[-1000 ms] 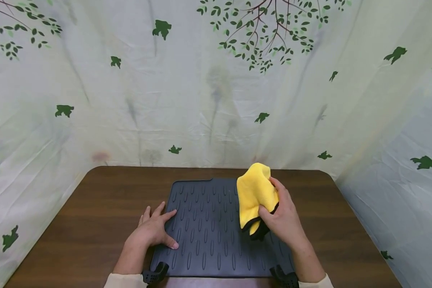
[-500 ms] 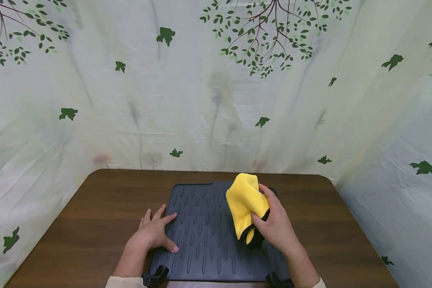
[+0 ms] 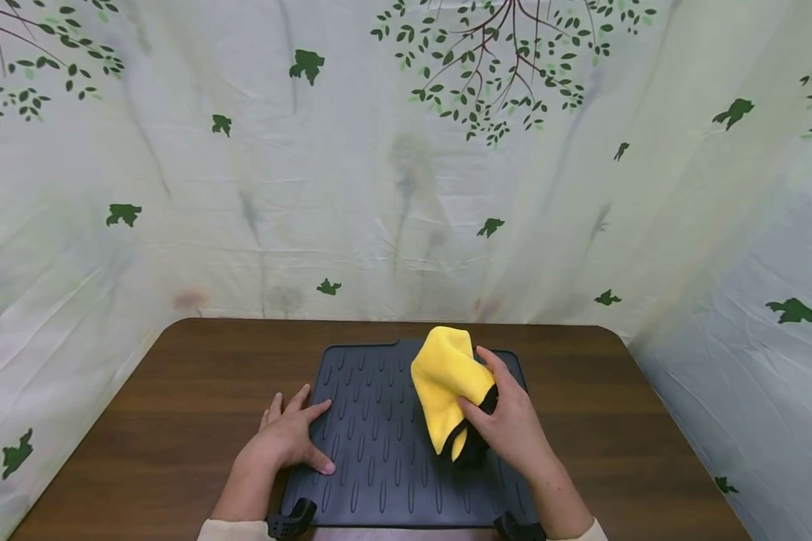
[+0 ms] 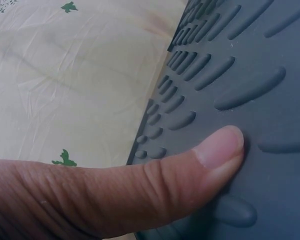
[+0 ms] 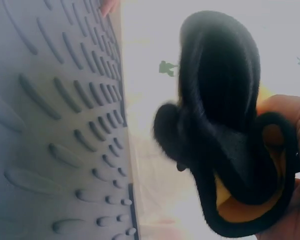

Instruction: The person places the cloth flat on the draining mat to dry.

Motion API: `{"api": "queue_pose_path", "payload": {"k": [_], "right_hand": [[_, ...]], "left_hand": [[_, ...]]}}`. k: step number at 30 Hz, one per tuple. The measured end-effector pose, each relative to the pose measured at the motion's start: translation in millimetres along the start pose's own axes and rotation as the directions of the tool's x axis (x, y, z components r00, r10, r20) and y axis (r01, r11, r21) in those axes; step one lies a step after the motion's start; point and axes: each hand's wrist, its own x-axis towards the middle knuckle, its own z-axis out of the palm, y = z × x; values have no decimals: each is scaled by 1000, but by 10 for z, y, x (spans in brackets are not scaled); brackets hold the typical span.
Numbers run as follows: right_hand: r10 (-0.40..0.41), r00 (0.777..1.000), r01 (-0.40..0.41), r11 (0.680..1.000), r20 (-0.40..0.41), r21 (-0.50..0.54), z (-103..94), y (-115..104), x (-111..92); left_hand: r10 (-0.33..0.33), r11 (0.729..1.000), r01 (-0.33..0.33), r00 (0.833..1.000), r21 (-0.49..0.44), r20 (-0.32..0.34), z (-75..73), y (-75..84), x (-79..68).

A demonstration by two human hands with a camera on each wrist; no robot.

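Observation:
A dark grey rubber-like mat (image 3: 379, 451) with raised oval ridges lies on the table. My left hand (image 3: 284, 436) rests at its left edge, fingers spread, with the thumb (image 4: 190, 175) on the ridged surface in the left wrist view. My right hand (image 3: 510, 424) pinches a folded yellow cloth (image 3: 443, 383) with black edging between thumb and fingers. The cloth is over the right half of the mat. In the right wrist view the cloth's black folds (image 5: 220, 80) appear apart from the mat. The far fingertips behind the cloth are partly hidden.
The brown wooden table (image 3: 176, 428) reaches out on both sides of the mat. Behind it hangs a pale curtain (image 3: 406, 188) printed with leaves and branches. A black wrist strap (image 3: 292, 518) sits on the left wrist, with another (image 3: 517, 528) at the right.
My right hand has carried the yellow cloth leftward across the mat, and slightly toward me at first. My left hand has kept its place on the mat's edge.

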Motion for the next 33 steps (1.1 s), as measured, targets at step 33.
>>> {"api": "queue_pose_path", "payload": {"k": [33], "right_hand": [[-55, 978, 79, 991, 200, -111, 410, -81, -116]], "left_hand": [[-28, 1000, 28, 1000, 4, 1, -2, 3, 18]]}}
